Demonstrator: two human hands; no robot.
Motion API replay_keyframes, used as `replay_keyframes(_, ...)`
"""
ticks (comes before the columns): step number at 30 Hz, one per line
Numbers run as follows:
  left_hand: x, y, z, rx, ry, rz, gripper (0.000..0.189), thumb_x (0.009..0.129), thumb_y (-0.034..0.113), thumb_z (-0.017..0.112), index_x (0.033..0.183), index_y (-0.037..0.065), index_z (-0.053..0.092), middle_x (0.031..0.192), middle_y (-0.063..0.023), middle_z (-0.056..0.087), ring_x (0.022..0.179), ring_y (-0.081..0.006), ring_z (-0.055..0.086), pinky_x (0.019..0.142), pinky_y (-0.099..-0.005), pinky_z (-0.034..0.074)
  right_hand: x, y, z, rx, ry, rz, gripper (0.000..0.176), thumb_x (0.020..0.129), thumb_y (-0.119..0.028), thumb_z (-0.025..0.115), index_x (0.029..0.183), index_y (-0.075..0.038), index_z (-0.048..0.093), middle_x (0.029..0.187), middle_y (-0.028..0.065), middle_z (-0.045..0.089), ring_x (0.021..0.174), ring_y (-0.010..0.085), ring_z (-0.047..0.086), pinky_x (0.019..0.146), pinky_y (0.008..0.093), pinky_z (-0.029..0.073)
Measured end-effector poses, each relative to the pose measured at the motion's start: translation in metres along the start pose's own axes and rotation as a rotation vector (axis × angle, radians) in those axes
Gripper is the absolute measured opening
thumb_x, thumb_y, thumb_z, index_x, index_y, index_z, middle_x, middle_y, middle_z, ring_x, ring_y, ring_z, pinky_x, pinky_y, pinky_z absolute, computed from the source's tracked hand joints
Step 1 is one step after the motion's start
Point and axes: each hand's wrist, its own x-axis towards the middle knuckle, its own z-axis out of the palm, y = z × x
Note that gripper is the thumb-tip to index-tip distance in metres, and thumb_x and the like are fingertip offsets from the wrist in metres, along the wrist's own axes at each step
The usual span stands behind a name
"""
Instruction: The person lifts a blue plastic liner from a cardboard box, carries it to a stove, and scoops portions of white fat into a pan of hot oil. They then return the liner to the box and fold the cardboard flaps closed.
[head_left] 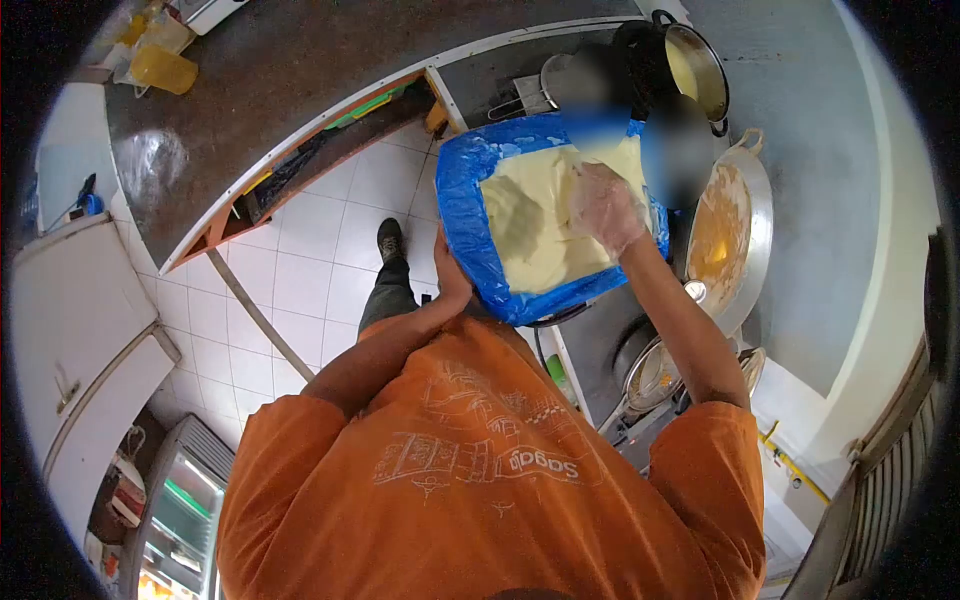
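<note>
A tub lined with blue plastic (470, 215) is held tilted above the edge of the table (600, 350), and a pale yellow dough (540, 230) fills most of it. The tub's lower left rim is met by the left hand (450, 275); its fingers are hidden behind the plastic, so it cannot be told whether that grip is spread or pressed together. The right hand (605, 205), covered by a clear glove, is laid on the dough near the tub's upper right corner, its grip loosely spread and pinching nothing.

Just right of the tub a wide metal pan (735, 230) coated with orange-brown residue is seen. Above the tub's right corner stands a dark pot (695, 70) holding yellow liquid. Left of the tub and below it, a white tiled floor (300, 270) and a dark shoe (390, 238) are seen.
</note>
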Motion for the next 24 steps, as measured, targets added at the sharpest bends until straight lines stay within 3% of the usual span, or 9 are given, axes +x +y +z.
replay_keyframes(2, -0.002, 0.002, 0.002, -0.123, -0.009, -0.076, 0.038, 0.111, 0.035, 0.037, 0.129, 0.006, 0.054, 0.109, -0.0058, 0.067, 0.097, -0.0171, 0.067, 0.087, -0.0332, 0.058, 0.000, -0.035, 0.013, 1.022, 0.164, 0.411, 0.030, 0.096, -0.021, 0.059, 0.123, -0.009, 0.063, 0.106, 0.0034, 0.068, 0.100, 0.0189, 0.063, 0.092, 0.0339, 0.049)
replay_keyframes(5, -0.003, 0.014, 0.006, -0.372, 0.000, -0.217, 0.039, 0.111, 0.036, 0.038, 0.129, 0.006, 0.054, 0.108, -0.0063, 0.066, 0.097, -0.0172, 0.067, 0.086, -0.0339, 0.058, 0.011, -0.066, 0.021, 0.925, 0.070, 0.425, 0.033, 0.098, -0.028, 0.058, 0.125, -0.009, 0.063, 0.109, 0.0035, 0.066, 0.107, 0.0204, 0.060, 0.094, 0.0371, 0.048)
replay_keyframes(8, -0.003, 0.018, 0.011, -0.391, 0.022, -0.241, 0.039, 0.111, 0.036, 0.038, 0.128, 0.005, 0.055, 0.109, -0.0077, 0.067, 0.096, -0.0175, 0.067, 0.086, -0.0343, 0.059, 0.032, 0.009, 0.027, 0.227, -0.022, -0.137, 0.051, 0.094, -0.041, 0.060, 0.132, -0.006, 0.060, 0.125, 0.0075, 0.064, 0.114, 0.0240, 0.061, 0.097, 0.0382, 0.050)
replay_keyframes(11, -0.005, 0.009, 0.005, -0.293, 0.014, -0.184, 0.040, 0.111, 0.037, 0.036, 0.127, 0.005, 0.056, 0.110, -0.0089, 0.067, 0.096, -0.0179, 0.067, 0.086, -0.0338, 0.059, 0.052, -0.047, 0.037, 0.591, 0.016, 0.757, 0.046, 0.096, -0.041, 0.057, 0.129, -0.010, 0.064, 0.119, 0.0053, 0.065, 0.112, 0.0206, 0.061, 0.095, 0.0352, 0.049)
replay_keyframes(13, -0.003, 0.003, 0.004, -0.204, 0.023, -0.139, 0.040, 0.112, 0.036, 0.035, 0.126, 0.005, 0.056, 0.110, -0.0091, 0.067, 0.096, -0.0177, 0.067, 0.087, -0.0333, 0.058, 0.075, -0.003, 0.041, 0.614, 0.024, 0.813, 0.042, 0.096, -0.041, 0.058, 0.125, -0.012, 0.066, 0.117, 0.0040, 0.066, 0.113, 0.0187, 0.061, 0.097, 0.0337, 0.048)
replay_keyframes(16, 0.000, 0.000, 0.009, -0.224, 0.061, -0.137, 0.040, 0.112, 0.035, 0.034, 0.125, 0.004, 0.056, 0.110, -0.0087, 0.067, 0.095, -0.0167, 0.067, 0.087, -0.0330, 0.058, 0.074, 0.027, 0.042, 0.564, 0.082, 0.681, 0.044, 0.091, -0.040, 0.063, 0.125, -0.012, 0.064, 0.124, 0.0040, 0.064, 0.116, 0.0203, 0.059, 0.100, 0.0333, 0.046)
replay_keyframes(19, 0.002, 0.004, 0.012, -0.545, 0.052, -0.238, 0.041, 0.112, 0.035, 0.034, 0.126, 0.004, 0.056, 0.109, -0.0078, 0.067, 0.096, -0.0156, 0.067, 0.088, -0.0330, 0.057, 0.052, 0.045, 0.037, 0.166, -0.009, 0.098, 0.052, 0.088, -0.034, 0.065, 0.133, -0.009, 0.056, 0.135, 0.0042, 0.059, 0.122, 0.0238, 0.057, 0.103, 0.0343, 0.045)
replay_keyframes(21, 0.002, 0.013, 0.017, -0.644, 0.073, -0.263, 0.043, 0.112, 0.037, 0.034, 0.126, 0.004, 0.057, 0.109, -0.0072, 0.068, 0.095, -0.0150, 0.067, 0.087, -0.0331, 0.057, 0.041, 0.030, 0.032, -0.189, -0.120, -0.170, 0.059, 0.088, -0.031, 0.065, 0.140, -0.007, 0.049, 0.142, 0.0051, 0.054, 0.126, 0.0253, 0.054, 0.107, 0.0348, 0.042)
replay_keyframes(24, 0.004, 0.012, 0.013, -0.432, 0.063, -0.192, 0.047, 0.111, 0.041, 0.033, 0.125, 0.004, 0.057, 0.108, -0.0069, 0.068, 0.096, -0.0153, 0.067, 0.087, -0.0334, 0.057, 0.039, 0.017, 0.022, -0.519, -0.208, -0.280, 0.064, 0.089, -0.026, 0.063, 0.146, -0.006, 0.042, 0.145, 0.0081, 0.051, 0.133, 0.0260, 0.049, 0.115, 0.0354, 0.035)
